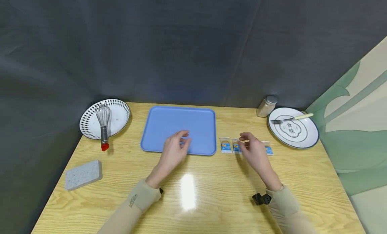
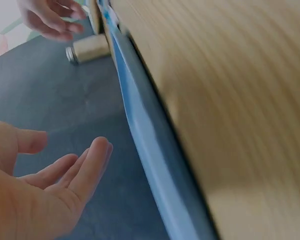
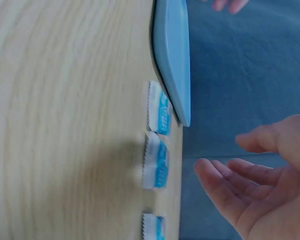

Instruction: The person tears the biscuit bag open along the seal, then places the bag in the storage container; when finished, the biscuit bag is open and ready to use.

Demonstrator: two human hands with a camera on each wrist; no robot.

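A blue tray point(image 1: 178, 126) lies at the middle of the wooden table. My left hand point(image 1: 184, 138) hovers over the tray's front edge with its fingers relaxed and holding nothing. The left wrist view shows the same empty hand point(image 2: 65, 150) beside the tray's rim point(image 2: 150, 145). Three small white-and-blue packets point(image 1: 225, 145) lie in a row right of the tray. My right hand point(image 1: 245, 141) is above the middle of that row. In the right wrist view its fingers point(image 3: 225, 185) are spread and empty, just above the packets point(image 3: 155, 167).
A black-and-white patterned plate point(image 1: 119, 109) with a whisk point(image 1: 103, 125) stands at the back left. A grey sponge point(image 1: 83, 174) lies at the front left. A shaker point(image 1: 266, 106) and a white plate point(image 1: 303, 136) with a fork point(image 1: 290, 119) are at the back right. Dark cloth hangs behind.
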